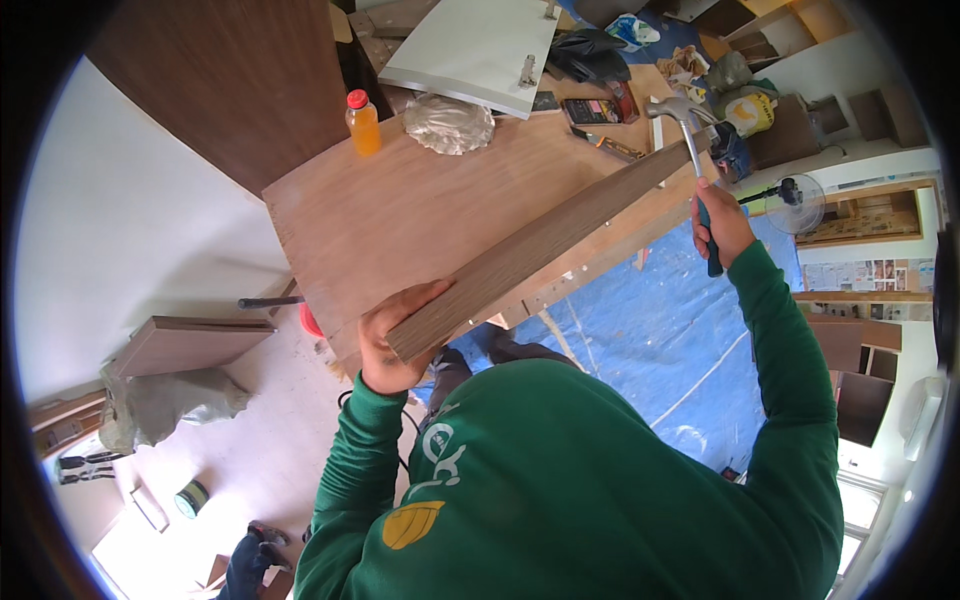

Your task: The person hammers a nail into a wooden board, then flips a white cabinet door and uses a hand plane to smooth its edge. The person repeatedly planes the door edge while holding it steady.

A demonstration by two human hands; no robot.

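A long brown wood-grain board (560,235) lies slantwise along the near edge of a plywood-topped worktable (350,230). Around its near left end is my left hand (388,335), with the thumb stretched along the side; the underside of the grip is hidden. My right hand (724,225) is closed on the dark grip of a claw hammer (690,142). The steel head of the hammer is raised by the board's far right end; I cannot tell whether it touches.
On the table stand a bottle of orange drink (364,125), a crumpled clear plastic bundle (449,124), a white panel with hinges (475,50), a phone (592,110) and a utility knife (607,144). Blue sheeting (665,330) covers floor at right, near a fan (795,204).
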